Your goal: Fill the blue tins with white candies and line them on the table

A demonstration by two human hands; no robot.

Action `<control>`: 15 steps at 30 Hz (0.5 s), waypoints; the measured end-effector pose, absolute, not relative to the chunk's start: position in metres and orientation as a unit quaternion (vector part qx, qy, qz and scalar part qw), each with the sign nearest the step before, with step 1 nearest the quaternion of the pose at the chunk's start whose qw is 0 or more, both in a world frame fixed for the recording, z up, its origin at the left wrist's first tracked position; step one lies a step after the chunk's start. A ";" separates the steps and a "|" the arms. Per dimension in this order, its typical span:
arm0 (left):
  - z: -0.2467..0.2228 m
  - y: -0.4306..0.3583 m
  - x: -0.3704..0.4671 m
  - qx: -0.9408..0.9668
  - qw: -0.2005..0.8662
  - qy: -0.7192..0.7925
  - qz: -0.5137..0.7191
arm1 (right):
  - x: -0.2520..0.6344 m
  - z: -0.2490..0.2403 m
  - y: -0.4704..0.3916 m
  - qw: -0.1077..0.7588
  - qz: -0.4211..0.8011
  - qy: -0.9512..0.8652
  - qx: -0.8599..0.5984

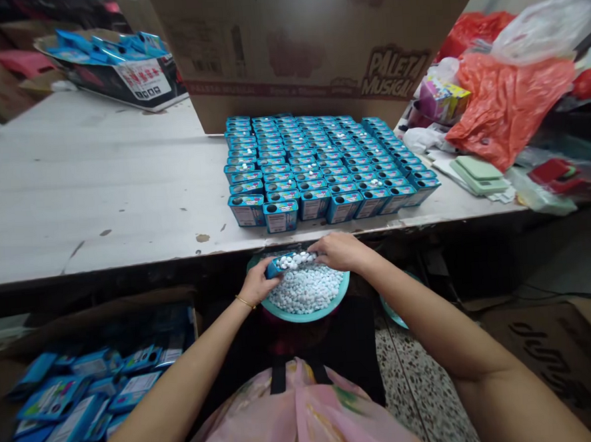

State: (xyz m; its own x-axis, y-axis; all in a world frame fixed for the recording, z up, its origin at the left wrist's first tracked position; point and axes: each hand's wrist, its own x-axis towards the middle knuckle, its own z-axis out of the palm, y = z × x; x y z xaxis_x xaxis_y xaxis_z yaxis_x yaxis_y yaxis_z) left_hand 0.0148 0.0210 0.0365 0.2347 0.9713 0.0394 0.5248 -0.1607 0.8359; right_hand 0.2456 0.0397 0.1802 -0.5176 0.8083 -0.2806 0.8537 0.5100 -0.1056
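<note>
A turquoise basin (pixel 306 317) full of small white candies (pixel 312 290) rests at my lap, below the table's front edge. My left hand (pixel 259 282) is wrapped round a small blue box (pixel 273 268) tilted over the basin's left side, and white candies lie at its opening. At the right side of the box, my right hand (pixel 337 252) has its fingers bent and pressed together at the candies; what they grip is too small to make out. Beyond the basin, rows of upright blue boxes (pixel 281 216) stand close together on the white table (pixel 124 198).
Behind the rows stands a large cardboard box (pixel 285 48). A black-and-white carton (pixel 141 83) of blue packs is at the back left. Orange bags (pixel 513 101) and a pale green scale (pixel 479 173) lie right. Blue boxes (pixel 56 399) fill a carton at lower left.
</note>
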 end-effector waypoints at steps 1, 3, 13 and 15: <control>0.035 0.021 0.015 0.697 0.360 0.538 0.309 | 0.241 0.186 0.039 0.112 -0.099 0.865 0.479; 0.034 0.021 0.016 0.697 0.356 0.541 0.308 | 0.233 0.195 0.039 0.130 -0.076 0.865 0.479; 0.031 0.025 0.016 0.687 0.371 0.538 0.317 | 0.230 0.204 0.035 0.119 -0.069 0.863 0.485; 0.030 0.026 0.016 0.686 0.377 0.532 0.322 | 0.234 0.202 0.036 0.113 -0.072 0.866 0.482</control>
State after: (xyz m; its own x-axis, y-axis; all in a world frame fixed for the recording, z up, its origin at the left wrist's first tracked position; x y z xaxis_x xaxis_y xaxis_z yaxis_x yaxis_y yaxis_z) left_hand 0.0163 0.0262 0.0298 0.2252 0.9734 0.0410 0.4872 -0.1490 0.8605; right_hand 0.2344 0.0361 0.2020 -0.5098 0.8183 -0.2654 0.8508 0.5253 -0.0147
